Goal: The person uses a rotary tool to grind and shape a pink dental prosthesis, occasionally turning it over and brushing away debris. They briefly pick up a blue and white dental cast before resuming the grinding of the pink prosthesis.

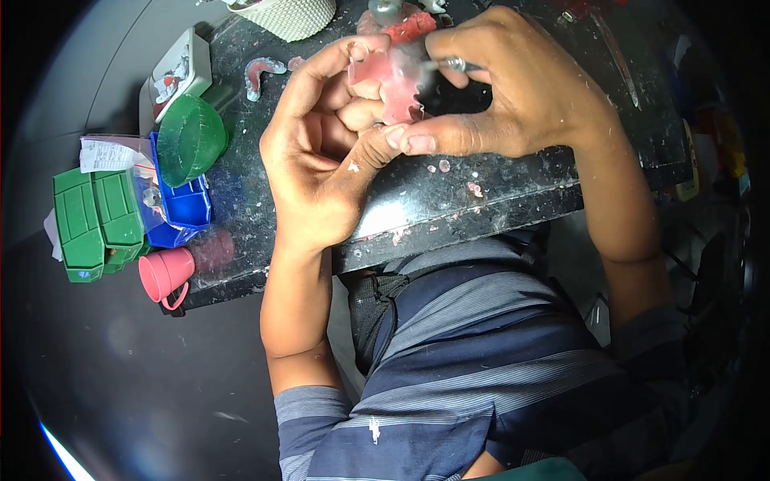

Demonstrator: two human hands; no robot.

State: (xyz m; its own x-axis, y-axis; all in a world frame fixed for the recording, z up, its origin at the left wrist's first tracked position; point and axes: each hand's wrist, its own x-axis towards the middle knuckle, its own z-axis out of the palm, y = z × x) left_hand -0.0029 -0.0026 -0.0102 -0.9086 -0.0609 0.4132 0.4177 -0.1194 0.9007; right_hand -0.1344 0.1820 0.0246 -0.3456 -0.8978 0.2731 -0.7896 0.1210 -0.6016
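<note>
A pink, thin plate with a scalloped edge (403, 98), like a denture base, is held up above the dark table (497, 200). My left hand (333, 144) is closed around its left side, with the thumb at its lower edge. My right hand (513, 96) grips a slim metal rotary tool (453, 64) between its fingers, the tip pointing left at the plate. Its thumb meets my left thumb below the plate. The tool's tip is blurred against the pink surface.
At the left are a green bowl (191, 140), a white tray (196, 68), blue bin (186, 207), green bins (80, 216) and pink cup (166, 271) at the table edge. A white basket (290, 16) stands behind; a thin tool (616, 60) lies at the right.
</note>
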